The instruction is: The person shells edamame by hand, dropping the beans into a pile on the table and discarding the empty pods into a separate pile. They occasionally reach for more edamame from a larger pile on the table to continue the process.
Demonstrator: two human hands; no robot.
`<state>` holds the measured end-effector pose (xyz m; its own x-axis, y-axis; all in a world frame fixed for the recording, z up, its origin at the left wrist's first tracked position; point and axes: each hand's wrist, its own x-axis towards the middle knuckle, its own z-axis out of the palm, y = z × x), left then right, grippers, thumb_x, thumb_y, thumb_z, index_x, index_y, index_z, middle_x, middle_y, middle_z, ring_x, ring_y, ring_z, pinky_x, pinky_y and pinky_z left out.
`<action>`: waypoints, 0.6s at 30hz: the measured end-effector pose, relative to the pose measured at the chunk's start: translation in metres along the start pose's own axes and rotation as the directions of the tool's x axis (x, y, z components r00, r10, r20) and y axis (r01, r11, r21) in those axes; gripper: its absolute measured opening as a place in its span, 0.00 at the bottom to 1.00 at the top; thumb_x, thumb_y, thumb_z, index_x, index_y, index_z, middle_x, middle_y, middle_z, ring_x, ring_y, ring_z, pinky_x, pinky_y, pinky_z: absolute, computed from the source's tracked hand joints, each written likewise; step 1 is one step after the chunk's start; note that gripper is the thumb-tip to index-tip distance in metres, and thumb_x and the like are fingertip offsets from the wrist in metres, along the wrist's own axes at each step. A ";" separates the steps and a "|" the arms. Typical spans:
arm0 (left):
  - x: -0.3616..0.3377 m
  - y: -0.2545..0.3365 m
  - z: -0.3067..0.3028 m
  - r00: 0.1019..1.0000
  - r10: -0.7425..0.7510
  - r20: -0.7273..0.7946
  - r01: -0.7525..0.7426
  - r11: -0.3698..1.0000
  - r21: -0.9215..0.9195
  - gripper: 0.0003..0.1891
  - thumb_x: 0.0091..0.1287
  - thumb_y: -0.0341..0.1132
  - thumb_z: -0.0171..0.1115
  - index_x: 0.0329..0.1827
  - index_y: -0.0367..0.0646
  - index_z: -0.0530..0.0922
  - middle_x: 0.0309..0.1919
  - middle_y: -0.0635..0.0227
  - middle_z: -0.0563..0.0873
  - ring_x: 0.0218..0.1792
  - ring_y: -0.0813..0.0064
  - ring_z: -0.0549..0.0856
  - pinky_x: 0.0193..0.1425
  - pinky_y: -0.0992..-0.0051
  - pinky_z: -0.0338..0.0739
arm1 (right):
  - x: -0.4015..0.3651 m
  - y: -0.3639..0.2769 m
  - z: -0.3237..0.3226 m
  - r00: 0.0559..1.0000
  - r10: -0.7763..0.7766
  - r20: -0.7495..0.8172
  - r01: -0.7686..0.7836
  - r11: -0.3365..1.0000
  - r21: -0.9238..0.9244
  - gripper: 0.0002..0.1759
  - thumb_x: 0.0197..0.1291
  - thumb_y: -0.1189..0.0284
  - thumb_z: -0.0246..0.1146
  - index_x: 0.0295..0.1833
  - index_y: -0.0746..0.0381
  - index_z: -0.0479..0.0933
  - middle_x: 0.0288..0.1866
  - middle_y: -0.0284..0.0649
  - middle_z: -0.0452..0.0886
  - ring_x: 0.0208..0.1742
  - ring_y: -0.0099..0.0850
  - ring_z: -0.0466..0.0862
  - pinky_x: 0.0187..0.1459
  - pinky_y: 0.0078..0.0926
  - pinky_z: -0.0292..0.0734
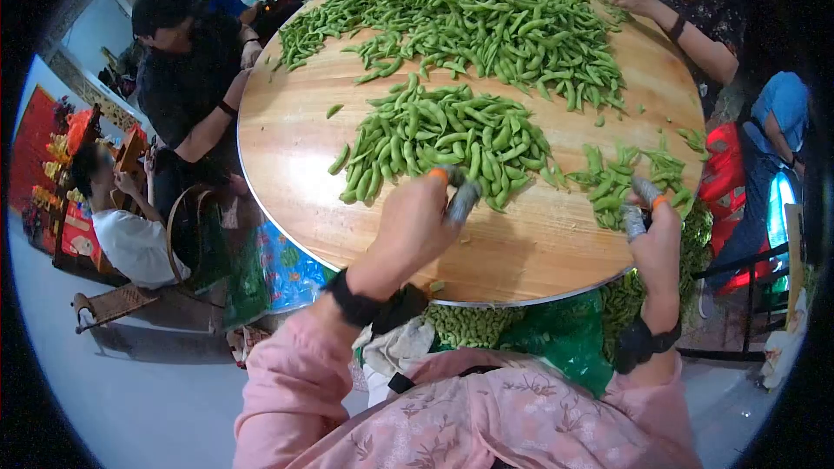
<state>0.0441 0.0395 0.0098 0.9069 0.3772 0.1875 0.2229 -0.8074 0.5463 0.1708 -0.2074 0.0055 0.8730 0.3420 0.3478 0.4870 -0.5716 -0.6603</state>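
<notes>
My left hand (pixel 421 221) reaches to the near edge of a heap of green soybean pods (pixel 447 135) on the round wooden table (pixel 295 165). Its fingers are curled, with grey and orange wrapping on them, and whatever lies between them is hidden. At the right, my right hand (pixel 653 230) is over a smaller, looser bunch of pods (pixel 612 178). Grey-wrapped fingers bend together there, one with an orange band, and their contents cannot be made out.
A much larger pile of pods (pixel 486 17) covers the table's far side. People sit around: one in black (pixel 187 78) at left, another (pixel 695 26) at far right. Below the near rim are more pods (pixel 473 327) and green plastic sheeting (pixel 569 339). A red stool (pixel 725 174) stands right.
</notes>
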 end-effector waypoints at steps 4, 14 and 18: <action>0.040 0.006 0.015 0.997 -0.061 0.039 0.046 0.951 0.304 0.08 0.46 0.32 0.59 0.23 0.36 0.74 0.18 0.51 0.77 0.25 0.53 0.79 0.28 0.64 0.72 | -0.016 -0.005 0.005 0.985 0.090 0.145 -0.129 0.947 0.295 0.11 0.50 0.81 0.57 0.41 0.70 0.74 0.33 0.37 0.78 0.32 0.23 0.75 0.37 0.19 0.71; 0.009 0.013 -0.005 0.992 -0.030 0.120 -0.014 0.938 0.347 0.06 0.43 0.31 0.58 0.24 0.38 0.75 0.21 0.53 0.78 0.24 0.54 0.79 0.27 0.64 0.72 | -0.033 -0.044 0.060 0.883 -0.073 0.463 -0.325 0.617 0.716 0.16 0.50 0.80 0.58 0.48 0.69 0.69 0.35 0.36 0.76 0.33 0.20 0.75 0.33 0.14 0.72; -0.030 0.022 0.000 0.966 0.252 0.056 -0.255 0.964 0.071 0.08 0.45 0.34 0.60 0.25 0.39 0.74 0.18 0.54 0.76 0.22 0.54 0.77 0.25 0.63 0.71 | -0.026 -0.056 0.066 0.692 -0.086 0.717 -0.706 0.124 0.697 0.14 0.52 0.76 0.56 0.47 0.67 0.70 0.32 0.34 0.75 0.27 0.17 0.73 0.22 0.09 0.64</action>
<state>0.0222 0.0106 0.0168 0.9523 0.1358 0.2733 0.0086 -0.9071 0.4208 0.1189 -0.1354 -0.0107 0.5431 0.8202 -0.1795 -0.5752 0.2077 -0.7912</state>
